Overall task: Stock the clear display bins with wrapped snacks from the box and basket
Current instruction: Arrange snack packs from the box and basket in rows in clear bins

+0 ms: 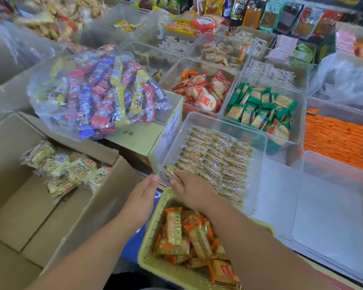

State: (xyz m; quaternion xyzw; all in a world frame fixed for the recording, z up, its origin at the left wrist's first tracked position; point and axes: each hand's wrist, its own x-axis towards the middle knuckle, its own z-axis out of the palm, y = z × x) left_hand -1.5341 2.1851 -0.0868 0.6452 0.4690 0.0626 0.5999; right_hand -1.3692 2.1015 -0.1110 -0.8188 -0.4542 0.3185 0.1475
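Note:
A clear display bin (260, 143) in front of me holds neat rows of small clear-wrapped brown snacks (216, 158). My right hand (192, 189) reaches into its near left corner and pinches one wrapped snack (170, 170) there. My left hand (144, 193) hovers with straight fingers just outside that corner, its fingertips at the bin's wall. Below my hands, a yellow perforated basket (147, 243) holds orange-and-gold wrapped snacks (174, 229). An open cardboard box (105, 206) at the left contains several pale wrapped biscuits (71, 168).
A large clear bag of colourful snacks (101, 91) lies on a closed carton (147, 135). Bins of red-wrapped crackers (205, 91), green packs (260, 107) and orange sticks (333, 141) stand behind. A clear bin (333, 206) with nothing visible in it sits at right.

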